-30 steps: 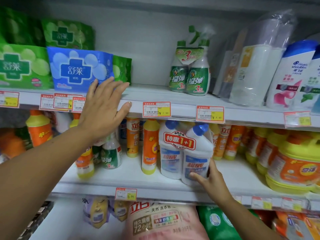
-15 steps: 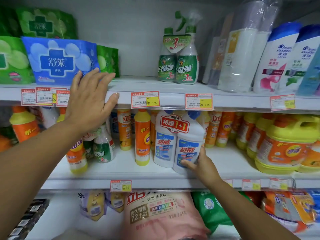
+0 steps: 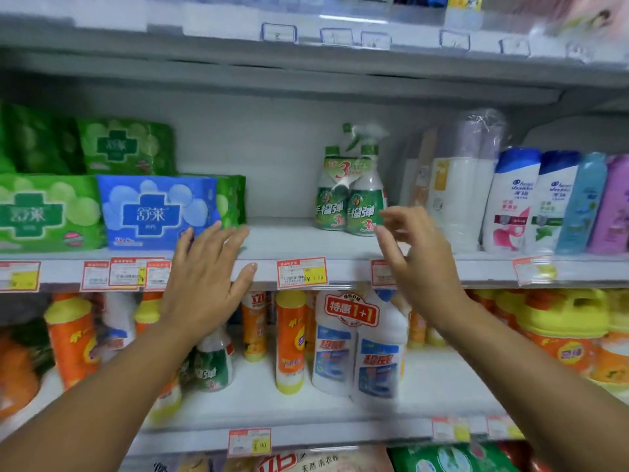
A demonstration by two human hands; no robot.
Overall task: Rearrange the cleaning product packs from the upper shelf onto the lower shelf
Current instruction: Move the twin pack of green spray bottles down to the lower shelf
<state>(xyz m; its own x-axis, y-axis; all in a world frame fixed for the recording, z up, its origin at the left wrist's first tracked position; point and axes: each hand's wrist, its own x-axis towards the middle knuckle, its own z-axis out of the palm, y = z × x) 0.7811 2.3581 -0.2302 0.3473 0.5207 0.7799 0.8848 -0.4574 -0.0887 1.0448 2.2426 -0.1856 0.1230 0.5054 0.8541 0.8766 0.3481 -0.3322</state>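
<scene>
A green spray-bottle twin pack (image 3: 350, 195) stands on the upper shelf (image 3: 292, 240), wrapped in clear film. My right hand (image 3: 413, 257) is raised just right of it, fingers spread, holding nothing, fingertips close to the pack's right bottle. My left hand (image 3: 207, 277) rests flat on the upper shelf's front edge, open, next to a blue packet (image 3: 156, 212). On the lower shelf (image 3: 442, 390) stands a white twin bottle pack (image 3: 357, 349) with a red 1+1 label. A single green spray bottle (image 3: 214, 366) stands left of it, partly behind my left forearm.
Green packets (image 3: 44, 212) fill the upper shelf's left side. Shampoo bottles (image 3: 531, 202) and a wrapped white container (image 3: 456, 199) stand on the right. Orange and yellow detergent bottles (image 3: 289, 338) and large jugs (image 3: 565, 338) crowd the lower shelf. Price tags (image 3: 301, 272) line the shelf edges.
My right hand let go of the white twin pack on the lower shelf and rose beside the green spray pack on the upper shelf. The view tilted upward. My left hand stayed on the shelf edge.
</scene>
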